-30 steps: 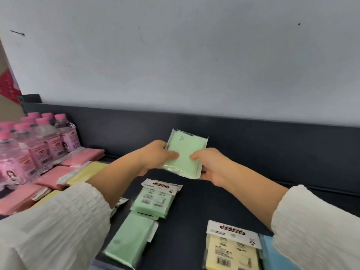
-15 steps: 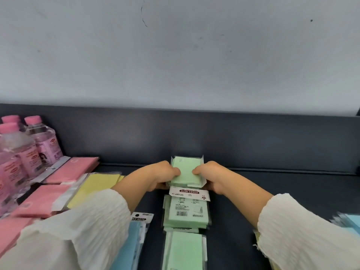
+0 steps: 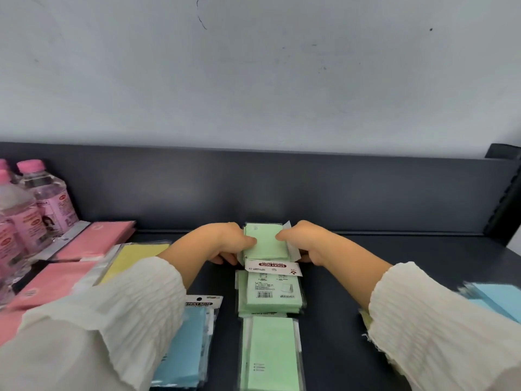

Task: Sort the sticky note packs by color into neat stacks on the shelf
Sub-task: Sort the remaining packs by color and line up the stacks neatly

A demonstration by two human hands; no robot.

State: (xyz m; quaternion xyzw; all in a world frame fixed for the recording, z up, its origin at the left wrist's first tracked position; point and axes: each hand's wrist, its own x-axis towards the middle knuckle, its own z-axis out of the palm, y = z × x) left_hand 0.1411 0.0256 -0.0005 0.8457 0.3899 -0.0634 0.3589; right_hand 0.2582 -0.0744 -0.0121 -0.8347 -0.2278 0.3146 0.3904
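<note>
Blue pack: blurred, cut by right edge.
Bottles: cropped at left edge.
Yellow pack: mostly hidden behind sleeve.
</note>
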